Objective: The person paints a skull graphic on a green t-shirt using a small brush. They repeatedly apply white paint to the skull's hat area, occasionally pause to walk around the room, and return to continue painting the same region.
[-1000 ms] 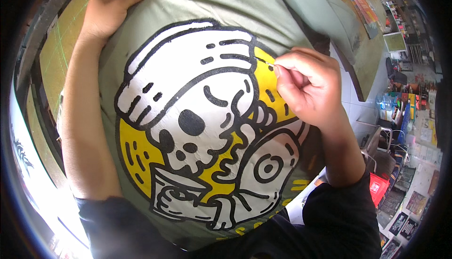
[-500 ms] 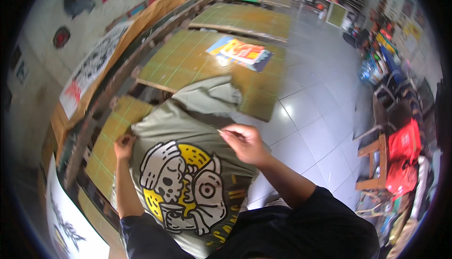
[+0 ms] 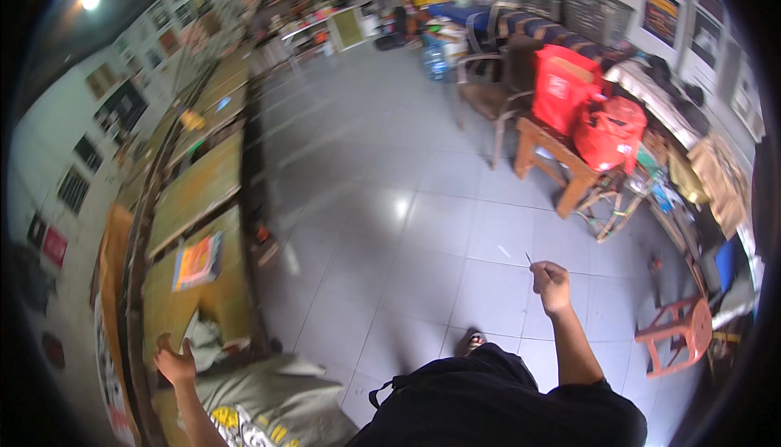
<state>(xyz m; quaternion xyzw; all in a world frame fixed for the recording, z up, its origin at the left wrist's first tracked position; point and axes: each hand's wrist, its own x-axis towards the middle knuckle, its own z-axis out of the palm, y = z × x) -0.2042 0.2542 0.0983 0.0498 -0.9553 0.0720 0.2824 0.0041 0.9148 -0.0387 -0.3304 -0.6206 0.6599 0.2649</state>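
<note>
My right hand (image 3: 551, 286) is held out over the tiled floor, its fingers closed on a thin dark pointed tool (image 3: 529, 259); only the slim tip sticks out, and its kind does not show. My left hand (image 3: 173, 359) has its fingers apart and holds nothing. It hovers beside the olive-green T-shirt (image 3: 272, 386), at the near end of the row of boards. The shirt hangs partly off the board, and its yellow and white print shows only in part at the lower edge.
Printed packets (image 3: 197, 261) lie on a yellowish board (image 3: 236, 235) in the long row at left. Across the grey floor (image 3: 382, 244) stand a brown chair (image 3: 512, 81), a wooden stand (image 3: 553, 158) with red bags (image 3: 606, 130), and a reddish plastic stool (image 3: 677, 335).
My view has swung right toward the floor and chairs. Both hands have come away from the shirt, the right one carrying the thin tool, and my left hand has opened.
</note>
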